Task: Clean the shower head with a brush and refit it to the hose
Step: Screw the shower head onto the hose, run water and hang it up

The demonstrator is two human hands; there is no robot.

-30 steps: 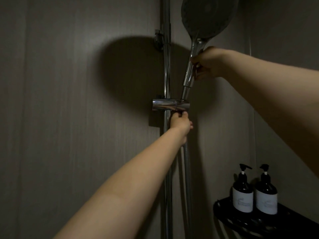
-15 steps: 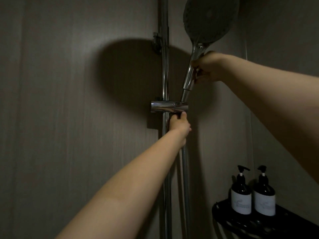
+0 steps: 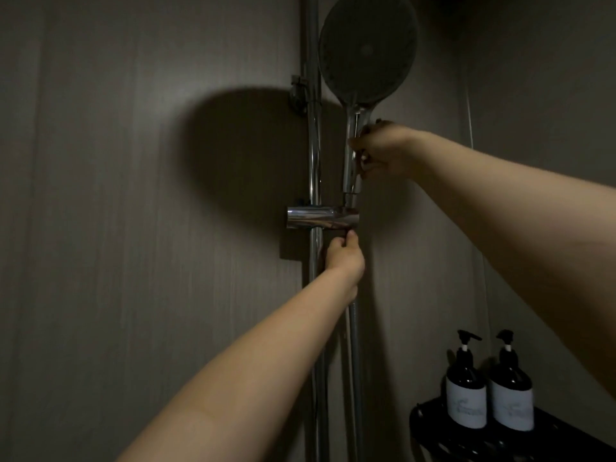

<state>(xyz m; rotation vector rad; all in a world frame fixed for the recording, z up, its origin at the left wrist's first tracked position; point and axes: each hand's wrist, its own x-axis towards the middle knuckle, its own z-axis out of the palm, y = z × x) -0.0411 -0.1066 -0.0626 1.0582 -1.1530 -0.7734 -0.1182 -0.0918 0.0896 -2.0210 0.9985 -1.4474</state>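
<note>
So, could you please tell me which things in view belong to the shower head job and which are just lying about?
Job in hand: shower head, held at its handle by the right hand; hose, pinched just under the holder by the left hand.
Lying about: pump bottles; black shelf; wall rail.

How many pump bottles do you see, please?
2, side by side on the black shelf, lower right: left bottle and right bottle. More may sit off-frame.
</note>
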